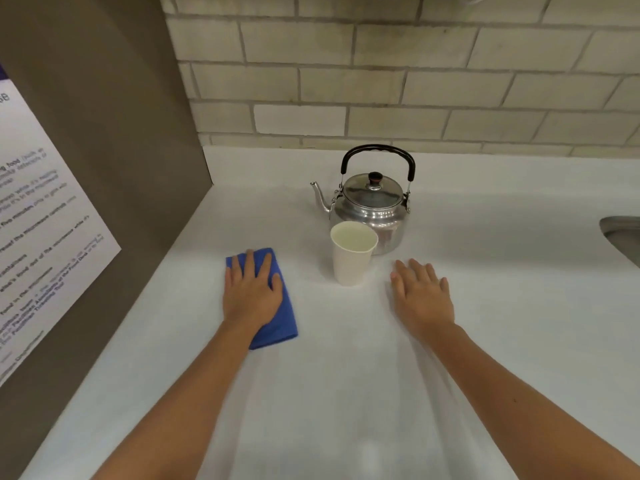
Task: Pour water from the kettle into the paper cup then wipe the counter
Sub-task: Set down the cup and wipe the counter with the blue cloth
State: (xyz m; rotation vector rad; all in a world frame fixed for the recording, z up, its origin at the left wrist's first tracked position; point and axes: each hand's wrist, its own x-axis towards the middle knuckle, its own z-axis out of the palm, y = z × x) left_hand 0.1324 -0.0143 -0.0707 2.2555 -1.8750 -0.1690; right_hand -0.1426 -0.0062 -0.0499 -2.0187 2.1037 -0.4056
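A shiny metal kettle (pixel 372 206) with a black handle stands upright on the white counter (pixel 346 375), its spout pointing left. Directly in front of it stands a white paper cup (pixel 351 256), upright, with pale liquid visible inside. A folded blue cloth (pixel 280 317) lies flat on the counter to the cup's left. My left hand (pixel 251 294) rests flat on top of the cloth, fingers spread, pressing it down. My right hand (pixel 422 296) lies flat on the bare counter to the right of the cup, fingers apart, holding nothing.
A brown side panel (pixel 114 150) with a printed white notice (pixel 38 216) walls off the left. A pale brick wall (pixel 381 74) runs along the back. The edge of a metal sink (pixel 621 237) shows at the far right.
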